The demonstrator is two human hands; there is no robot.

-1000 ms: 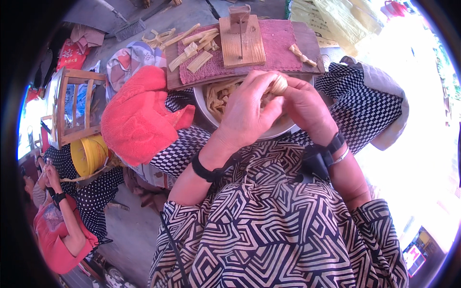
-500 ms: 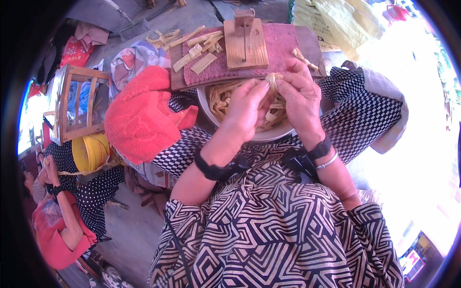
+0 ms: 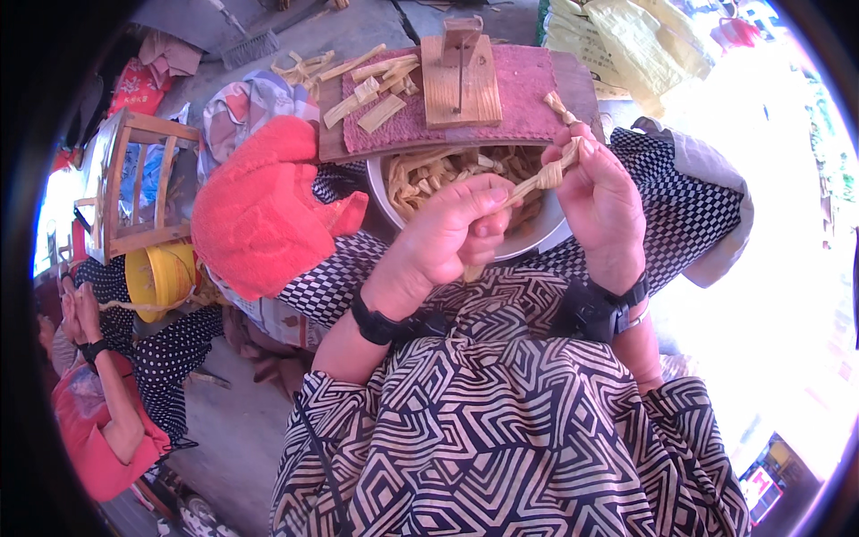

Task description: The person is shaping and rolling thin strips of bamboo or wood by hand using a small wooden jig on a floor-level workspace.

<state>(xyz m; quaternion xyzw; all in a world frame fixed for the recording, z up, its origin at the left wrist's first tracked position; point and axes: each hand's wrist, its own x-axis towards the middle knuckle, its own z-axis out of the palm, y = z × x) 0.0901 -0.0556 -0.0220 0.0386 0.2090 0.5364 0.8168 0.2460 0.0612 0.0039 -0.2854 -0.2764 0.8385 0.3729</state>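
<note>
Knotted pale strip (image 3: 543,180), upper frame, right of centre, above basin (image 3: 546,236). Left hand (image 3: 447,231) closed round its lower length; right hand (image 3: 606,204) pinching upper end beyond knot. Likely light, pliable (thin fibres may split); best held either side of knot.

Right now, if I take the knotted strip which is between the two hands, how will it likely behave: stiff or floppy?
The knotted strip is probably flexible, since it wraps around itself without visibly breaking. It is likely light, being narrow and thin. The knot may feel stiffer than the rest, because layers bunch there.
</note>
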